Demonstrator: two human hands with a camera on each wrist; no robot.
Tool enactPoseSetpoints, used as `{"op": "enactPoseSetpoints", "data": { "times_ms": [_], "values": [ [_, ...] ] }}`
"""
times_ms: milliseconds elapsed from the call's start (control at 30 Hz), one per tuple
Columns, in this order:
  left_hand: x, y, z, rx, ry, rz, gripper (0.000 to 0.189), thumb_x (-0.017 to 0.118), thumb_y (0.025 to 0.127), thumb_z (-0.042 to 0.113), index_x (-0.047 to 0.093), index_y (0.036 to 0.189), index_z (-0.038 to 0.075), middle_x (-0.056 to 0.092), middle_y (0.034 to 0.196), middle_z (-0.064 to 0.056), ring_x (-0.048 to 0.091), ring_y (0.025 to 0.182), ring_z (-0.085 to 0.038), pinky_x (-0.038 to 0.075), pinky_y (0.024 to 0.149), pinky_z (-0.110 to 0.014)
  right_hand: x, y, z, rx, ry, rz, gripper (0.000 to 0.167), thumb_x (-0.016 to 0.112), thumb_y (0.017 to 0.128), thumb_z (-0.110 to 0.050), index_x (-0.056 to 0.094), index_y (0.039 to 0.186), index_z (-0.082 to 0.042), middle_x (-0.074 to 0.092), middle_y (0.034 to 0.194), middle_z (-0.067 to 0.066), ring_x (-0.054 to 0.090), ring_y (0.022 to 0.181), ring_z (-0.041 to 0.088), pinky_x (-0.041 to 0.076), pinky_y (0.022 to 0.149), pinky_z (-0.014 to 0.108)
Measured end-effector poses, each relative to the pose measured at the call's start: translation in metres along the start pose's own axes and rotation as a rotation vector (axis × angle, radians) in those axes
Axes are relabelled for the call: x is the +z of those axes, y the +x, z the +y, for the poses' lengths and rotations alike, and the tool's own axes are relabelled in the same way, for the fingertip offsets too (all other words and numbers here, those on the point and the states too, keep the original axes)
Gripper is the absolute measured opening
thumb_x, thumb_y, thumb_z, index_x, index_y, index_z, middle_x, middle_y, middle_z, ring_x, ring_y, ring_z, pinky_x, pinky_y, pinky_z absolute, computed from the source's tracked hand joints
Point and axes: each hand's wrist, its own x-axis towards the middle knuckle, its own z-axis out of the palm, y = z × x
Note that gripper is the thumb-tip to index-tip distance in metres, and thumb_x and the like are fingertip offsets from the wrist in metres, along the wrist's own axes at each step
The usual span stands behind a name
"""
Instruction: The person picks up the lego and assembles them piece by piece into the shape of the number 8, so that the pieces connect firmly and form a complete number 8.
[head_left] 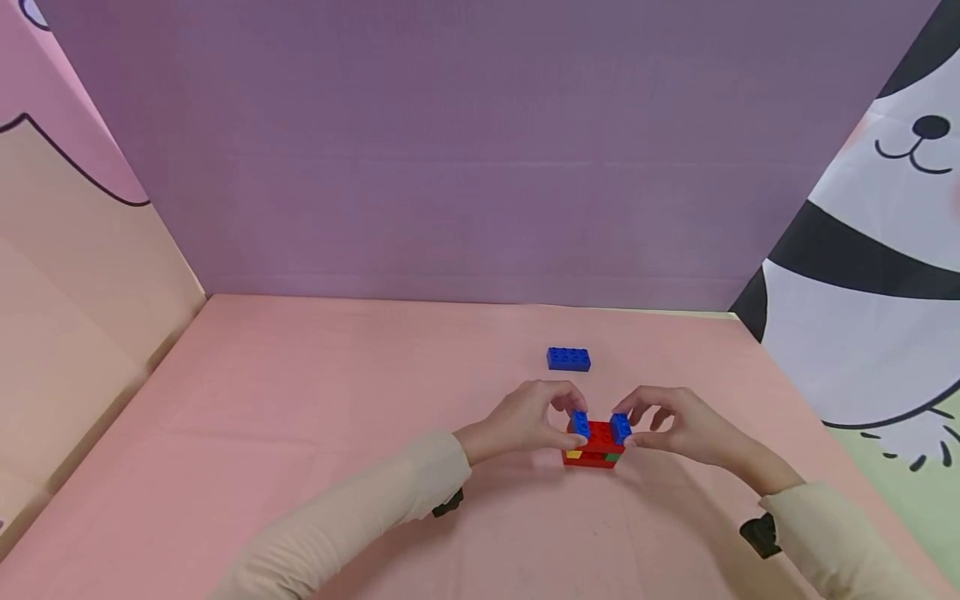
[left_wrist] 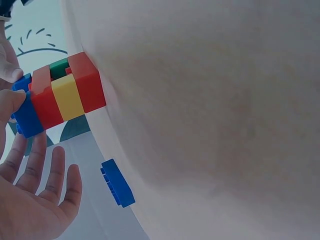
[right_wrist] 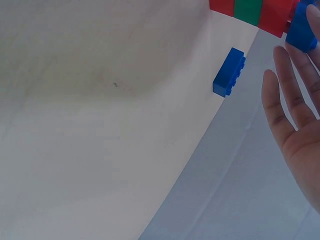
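Observation:
A small stack of toy building bricks stands on the table, with a red bottom brick [head_left: 588,464] and a red upper brick [head_left: 600,437]. Between these two layers sit a yellow brick [left_wrist: 67,95] on the left and a green brick [right_wrist: 247,11] on the right. My left hand [head_left: 534,418] pinches a blue brick [head_left: 580,423] at the stack's left end, thumb in front and fingers behind. At the right end my right hand [head_left: 686,427] pinches another blue brick [head_left: 620,428] the same way. Both blue bricks are on top of the upper red one.
Beyond the stack lies a longer blue brick [head_left: 568,359], studs up, on the pink table cover [head_left: 337,392]. A purple panel [head_left: 480,167] rises at the table's back edge. Printed panels stand at both sides, the right one with a panda picture [head_left: 862,350].

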Motion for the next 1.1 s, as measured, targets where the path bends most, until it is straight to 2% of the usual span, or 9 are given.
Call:
{"op": "enactPoseSetpoints", "data": {
  "times_ms": [333,667,800,1100],
  "values": [
    [-0.0009,-0.0008,0.0010,-0.016,-0.022,-0.006,0.034,0.077,0.073,0.028,0.057,0.101,0.025,0.060,0.095,0.011,0.055,0.102,-0.015,0.045,0.075,-0.018,0.0010,0.0004,0.0037,0.013,0.042,-0.015,0.032,0.074,0.075,-0.014,0.062,0.105,-0.011,0.067,0.096,0.002,0.059,0.081,0.015,0.052,0.063,0.024],
    [-0.0013,-0.0007,0.0011,0.006,0.000,-0.005,0.033,0.076,0.073,0.030,0.057,0.099,0.025,0.059,0.093,0.012,0.056,0.101,-0.014,0.044,0.076,-0.018,0.0016,0.0005,0.0064,0.015,0.090,-0.020,0.031,0.073,0.075,-0.012,0.062,0.104,-0.011,0.066,0.094,0.001,0.059,0.081,0.011,0.052,0.063,0.025],
    [-0.0009,-0.0006,0.0010,0.008,0.005,-0.008,0.033,0.076,0.074,0.030,0.057,0.100,0.025,0.060,0.093,0.012,0.056,0.101,-0.014,0.045,0.078,-0.018,0.0027,0.0001,0.0069,0.016,0.094,-0.013,0.031,0.074,0.075,-0.013,0.063,0.104,-0.013,0.066,0.095,0.002,0.059,0.083,0.007,0.052,0.063,0.025],
    [-0.0001,0.0005,0.0017,0.001,0.024,-0.011,0.034,0.076,0.073,0.030,0.056,0.100,0.026,0.059,0.094,0.013,0.055,0.101,-0.013,0.045,0.078,-0.018,0.0051,-0.0020,0.0099,0.033,0.079,-0.003,0.034,0.074,0.075,-0.016,0.061,0.106,-0.007,0.066,0.097,0.001,0.058,0.085,0.004,0.053,0.065,0.027]
  ]
}}
